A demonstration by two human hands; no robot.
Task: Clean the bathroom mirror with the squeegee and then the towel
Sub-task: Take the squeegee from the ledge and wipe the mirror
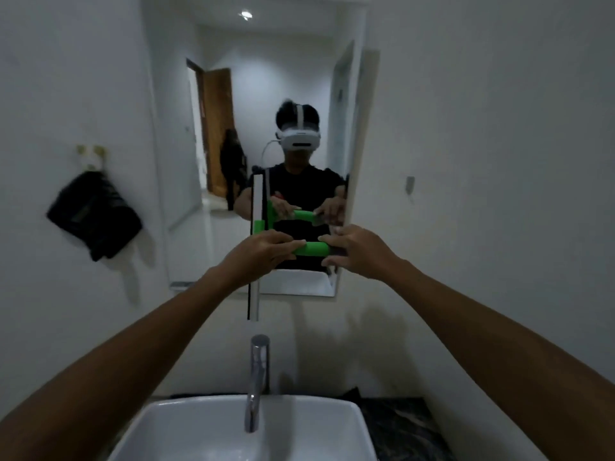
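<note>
Far out to the left of the hands a dark towel [95, 214] hangs from a wall hook [91, 156], well apart from the work and untouched, so the wiping step looks not yet begun. Nearer in, the left hand [263, 249] is closed over the blade end of the squeegee [311, 248], fingers wrapped where the green handle meets the head. The blade [254, 241] runs upright, its long axis vertical, lying against the lower part of the mirror [186, 161] just left of that hand and reaching down past the mirror's bottom edge toward the tap [258, 377]. The green handle lies level, pointing rightward from the blade, and the right hand [357, 251] pinches its far end; the two hands are apart, with a short stretch of handle showing between them, both clamped on the tool. The left hand is the nearer to the blade and seems to steer it. With the blade upright, a sideways pull suits it: glass opens well to the left of the hands, while the mirror's right edge sits just beside the right hand, leaving little room that way. Above the hands most of the glass is free; below them the sink [346, 427] and tap stand clear.
</note>
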